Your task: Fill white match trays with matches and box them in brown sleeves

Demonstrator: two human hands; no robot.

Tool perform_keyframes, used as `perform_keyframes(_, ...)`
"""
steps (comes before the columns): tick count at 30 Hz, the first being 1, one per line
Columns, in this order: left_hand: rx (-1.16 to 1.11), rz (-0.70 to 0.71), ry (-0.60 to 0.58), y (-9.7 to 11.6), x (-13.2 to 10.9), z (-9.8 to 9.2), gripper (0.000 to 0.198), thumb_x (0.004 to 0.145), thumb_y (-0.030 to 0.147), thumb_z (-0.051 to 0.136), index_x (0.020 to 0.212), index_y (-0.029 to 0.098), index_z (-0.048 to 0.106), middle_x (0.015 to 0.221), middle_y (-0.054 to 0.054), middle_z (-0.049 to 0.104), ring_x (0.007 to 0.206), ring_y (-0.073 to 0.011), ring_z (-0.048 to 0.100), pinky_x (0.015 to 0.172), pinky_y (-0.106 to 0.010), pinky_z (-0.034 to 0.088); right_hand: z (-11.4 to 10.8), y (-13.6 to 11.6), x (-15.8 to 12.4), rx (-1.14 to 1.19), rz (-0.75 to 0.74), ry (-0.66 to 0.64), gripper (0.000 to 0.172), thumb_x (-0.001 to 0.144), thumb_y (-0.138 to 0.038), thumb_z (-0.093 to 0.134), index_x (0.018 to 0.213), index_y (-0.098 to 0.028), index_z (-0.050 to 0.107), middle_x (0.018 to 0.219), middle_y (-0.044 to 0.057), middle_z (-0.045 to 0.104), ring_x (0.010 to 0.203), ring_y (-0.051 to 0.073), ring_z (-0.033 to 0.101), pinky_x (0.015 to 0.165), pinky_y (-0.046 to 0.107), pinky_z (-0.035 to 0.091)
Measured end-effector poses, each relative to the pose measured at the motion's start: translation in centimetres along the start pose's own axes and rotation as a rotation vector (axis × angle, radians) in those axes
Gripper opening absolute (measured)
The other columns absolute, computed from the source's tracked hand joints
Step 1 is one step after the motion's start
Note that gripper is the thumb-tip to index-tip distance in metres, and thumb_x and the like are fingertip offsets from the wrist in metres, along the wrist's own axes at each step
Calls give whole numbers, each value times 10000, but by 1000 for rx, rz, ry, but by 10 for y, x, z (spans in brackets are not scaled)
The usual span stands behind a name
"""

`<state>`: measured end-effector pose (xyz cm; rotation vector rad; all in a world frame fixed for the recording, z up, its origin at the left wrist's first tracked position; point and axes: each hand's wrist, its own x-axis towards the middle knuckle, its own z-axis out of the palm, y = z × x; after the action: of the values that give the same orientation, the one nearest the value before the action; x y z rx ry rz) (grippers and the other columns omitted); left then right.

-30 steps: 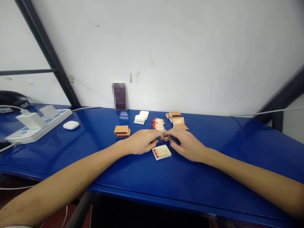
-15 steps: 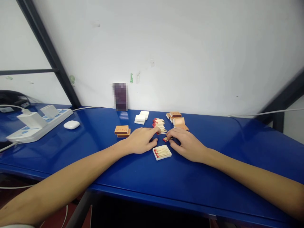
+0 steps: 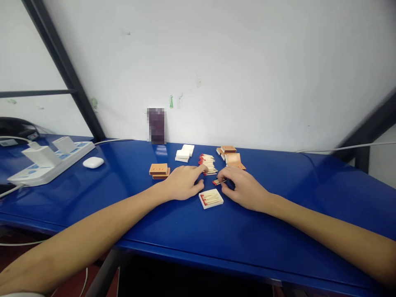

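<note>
My left hand (image 3: 185, 182) rests on the blue table with thumb and index finger apart. Its index fingertip touches the near left side of a loose pile of red-tipped matches (image 3: 208, 163). Opposite it, my right hand (image 3: 244, 185) curls its fingers round a small bunch of matches (image 3: 215, 182), whose red heads point left; the rest of the bunch is hidden by the fingers. Between the hands and nearer to me lies a white matchbox tray (image 3: 211, 206) holding several matches.
Closed orange matchboxes (image 3: 159, 169) are stacked left of my left hand. White trays (image 3: 182, 154) lie behind it, and orange matchbox sleeves (image 3: 233, 158) behind my right hand. A white earbud case (image 3: 93, 162) and a power strip (image 3: 46, 175) are at the left.
My left index finger has shifted slightly left at the pile. The fingers of my right hand have moved a little to the right, showing more of the small bunch of matches.
</note>
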<state>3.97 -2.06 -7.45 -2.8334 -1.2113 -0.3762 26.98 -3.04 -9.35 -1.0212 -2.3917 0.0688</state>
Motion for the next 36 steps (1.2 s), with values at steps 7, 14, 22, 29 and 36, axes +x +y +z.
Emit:
perform_keyframes(7, 3, -5, 9, 1, -1, -1, 249, 922, 255, 427, 1160, 217, 491, 934, -44, 681, 833, -236, 659, 693, -332, 485, -2, -3, 0, 1, -34, -7, 123, 852, -162, 511, 738, -208, 502, 858, 50, 630, 803, 204, 562, 716, 338, 449)
perform_keyframes(14, 22, -64, -6, 4, 0, -4, 279, 930, 291, 437, 1186, 204, 506, 910, -56, 686, 815, -252, 664, 703, -356, 504, -3, -2, -1, 20, -79, 3, 108, 865, -164, 508, 781, -206, 563, 844, 60, 640, 792, 211, 561, 714, 355, 461)
perform_keyframes(22, 41, -63, 5, 3, 0, -2, 281, 928, 287, 432, 1178, 197, 523, 947, -62, 697, 848, -256, 672, 720, -366, 508, -5, -4, -1, 104, -155, -42, 134, 913, -187, 504, 800, -206, 574, 881, 68, 653, 826, 212, 570, 746, 366, 472)
perform_keyframes(29, 30, -45, 11, 2, 0, 0, 252, 931, 279, 430, 1135, 203, 556, 976, -61, 700, 888, -253, 671, 748, -368, 513, -6, -4, -1, 99, -154, -44, 127, 910, -184, 513, 806, -209, 583, 882, 70, 659, 833, 221, 580, 739, 370, 476)
perform_keyframes(36, 29, -30, 19, 1, 0, 0, 251, 927, 275, 435, 1128, 203, 567, 970, -58, 700, 877, -251, 674, 741, -364, 509, -6, -4, -1, 102, -161, -66, 150, 940, -185, 478, 855, -202, 600, 928, 80, 664, 867, 226, 574, 769, 386, 477)
